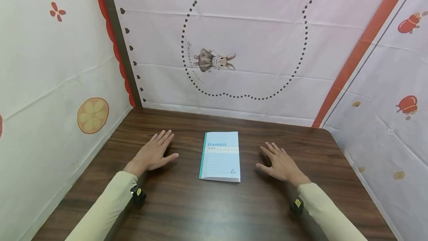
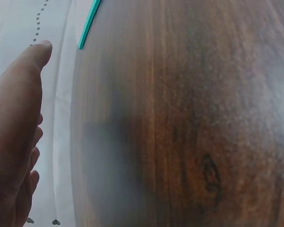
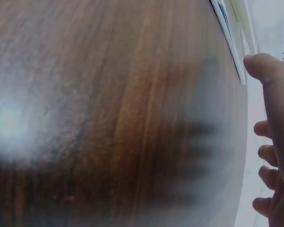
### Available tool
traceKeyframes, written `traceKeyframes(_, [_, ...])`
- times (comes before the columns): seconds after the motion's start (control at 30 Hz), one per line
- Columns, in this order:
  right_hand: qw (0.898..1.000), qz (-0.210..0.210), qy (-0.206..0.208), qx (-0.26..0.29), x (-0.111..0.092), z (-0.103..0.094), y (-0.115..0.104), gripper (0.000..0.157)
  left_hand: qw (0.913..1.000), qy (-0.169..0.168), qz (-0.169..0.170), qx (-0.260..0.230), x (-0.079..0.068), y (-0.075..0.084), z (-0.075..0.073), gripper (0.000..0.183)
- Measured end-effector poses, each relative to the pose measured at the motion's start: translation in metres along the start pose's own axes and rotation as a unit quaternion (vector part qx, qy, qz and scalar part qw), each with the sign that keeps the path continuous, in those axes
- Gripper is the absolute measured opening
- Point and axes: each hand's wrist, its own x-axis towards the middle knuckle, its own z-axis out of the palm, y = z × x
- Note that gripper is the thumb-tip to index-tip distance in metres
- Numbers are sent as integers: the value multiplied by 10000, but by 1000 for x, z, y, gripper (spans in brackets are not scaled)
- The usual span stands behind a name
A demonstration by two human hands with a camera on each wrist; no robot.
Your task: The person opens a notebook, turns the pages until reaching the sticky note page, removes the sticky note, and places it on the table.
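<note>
A light blue notebook (image 1: 220,163) with "Gambit" on its cover and a green spine lies closed on the dark wooden table (image 1: 187,211), between the two hands. To its left, the left hand (image 1: 154,154) has its fingers extended and thumb spread, holding nothing. On the other side, the right hand (image 1: 279,163) is palm down with fingers apart, also holding nothing. The left wrist view catches the notebook's green spine (image 2: 89,24) beyond the thumb. Page edges of the notebook (image 3: 229,40) show near the thumb in the right wrist view.
Printed cloth walls surround the table at the left (image 1: 50,84), back (image 1: 250,55) and right (image 1: 384,103). A black wrist camera (image 1: 138,194) sits at the left cuff, and another camera (image 1: 297,206) at the right cuff.
</note>
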Motion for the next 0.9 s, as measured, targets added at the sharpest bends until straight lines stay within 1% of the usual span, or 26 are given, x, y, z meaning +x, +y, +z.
traceKeyframes(0.17, [9999, -47, 118, -9, 2, -2, -6, 85, 9999, 68, -33, -69, 0, 0, -3, 93])
traceKeyframes(0.27, [9996, -146, 224, 113, 4, -3, -15, 82, 9998, 160, -27, -71, 0, 2, -6, 92])
traceKeyframes(0.37, [9989, -240, 260, 311, 6, -3, -25, 78, 9998, 182, -1, -87, 1, 4, -9, 92])
traceKeyframes(0.6, [9973, -313, 243, 613, 11, 8, -47, 70, 9996, 235, 27, -158, 0, 14, -13, 92])
traceKeyframes(0.73, [9973, -315, 152, 642, 14, 14, -53, 66, 9997, 181, 86, -149, -3, 21, -11, 92])
traceKeyframes(0.9, [9974, -375, 141, 600, 17, 17, -58, 62, 9996, 147, 213, -79, -8, 31, -6, 91])
